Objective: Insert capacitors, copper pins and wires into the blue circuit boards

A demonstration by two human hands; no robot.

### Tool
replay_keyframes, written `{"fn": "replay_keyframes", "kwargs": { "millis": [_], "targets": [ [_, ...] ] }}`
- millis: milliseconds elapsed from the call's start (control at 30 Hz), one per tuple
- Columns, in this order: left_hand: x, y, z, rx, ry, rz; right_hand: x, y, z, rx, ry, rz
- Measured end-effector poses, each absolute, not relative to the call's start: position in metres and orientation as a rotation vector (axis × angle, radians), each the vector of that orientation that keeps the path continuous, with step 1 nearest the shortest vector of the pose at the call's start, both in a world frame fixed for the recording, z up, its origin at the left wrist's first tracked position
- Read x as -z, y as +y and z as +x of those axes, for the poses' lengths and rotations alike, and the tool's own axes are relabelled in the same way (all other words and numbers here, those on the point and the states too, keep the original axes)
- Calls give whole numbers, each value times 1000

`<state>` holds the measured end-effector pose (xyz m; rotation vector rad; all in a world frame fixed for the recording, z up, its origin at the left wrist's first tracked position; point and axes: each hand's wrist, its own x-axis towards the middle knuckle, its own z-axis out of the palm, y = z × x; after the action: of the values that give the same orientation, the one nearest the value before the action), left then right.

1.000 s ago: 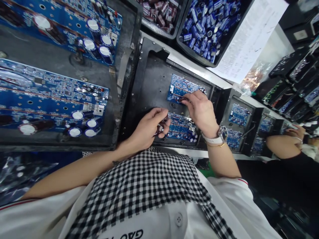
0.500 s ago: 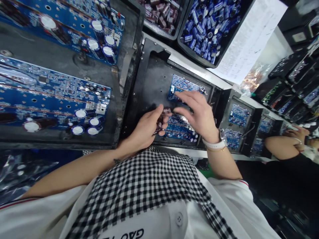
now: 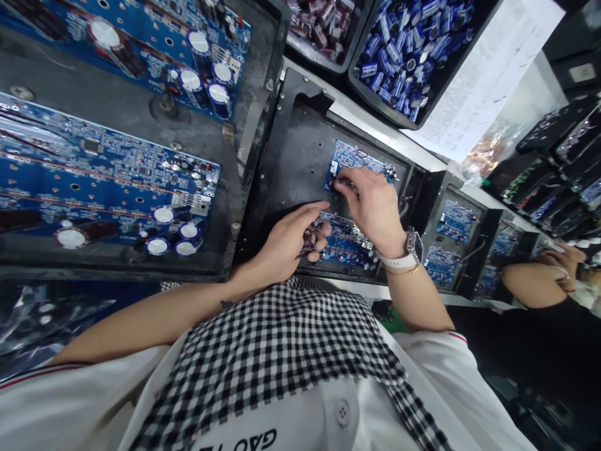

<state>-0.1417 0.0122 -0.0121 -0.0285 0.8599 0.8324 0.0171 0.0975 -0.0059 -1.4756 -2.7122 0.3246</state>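
Note:
My left hand point(image 3: 293, 241) is curled around several brown capacitors point(image 3: 308, 241), held low over the black tray point(image 3: 291, 169). Its fingers hide part of them. Beyond it, my right hand point(image 3: 370, 197) is pinched at the left end of the upper blue circuit board point(image 3: 350, 153). Between those fingertips is a small dark piece, mostly hidden, that appears to be one brown capacitor point(image 3: 347, 183). A second blue circuit board point(image 3: 345, 250) lies nearer my body in the same tray, partly covered by both hands.
At the left, a larger black tray point(image 3: 253, 125) carries boards fitted with big capacitors. Behind the work are a bin of brown capacitors point(image 3: 323, 25) and a bin of blue capacitors point(image 3: 399, 50), beside a paper sheet point(image 3: 488, 69). More board trays point(image 3: 453, 219) and another person's arm point(image 3: 530, 282) are at the right.
My right hand has moved from beside the left hand's capacitors up to the upper board, its fingers closing. The capacitor at the left fingertips no longer shows there. The view has shifted slightly.

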Motion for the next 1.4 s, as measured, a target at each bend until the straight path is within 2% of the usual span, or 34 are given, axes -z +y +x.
{"fn": "replay_keyframes", "kwargs": {
  "millis": [500,633,733,867,1033,1200,1400],
  "targets": [
    [14,10,-143,-909,838,-2,5,97,9,-165,-2836,-1466],
    [14,11,-143,-950,840,24,4,97,13,-327,-2780,-1338],
    [9,8,-142,-971,836,58,-20,80,17,-541,-2703,-1253],
    [-2,-12,-133,-774,707,-55,-48,26,37,-556,-2678,-1315],
    [0,-48,-119,-327,692,-190,-25,-34,77,-370,-2658,-1519],
    [3,-59,-113,-308,728,-123,4,-46,90,-288,-2655,-1551],
    [5,-61,-115,-338,734,-94,0,-41,88,-274,-2723,-1482]
  ]
}}
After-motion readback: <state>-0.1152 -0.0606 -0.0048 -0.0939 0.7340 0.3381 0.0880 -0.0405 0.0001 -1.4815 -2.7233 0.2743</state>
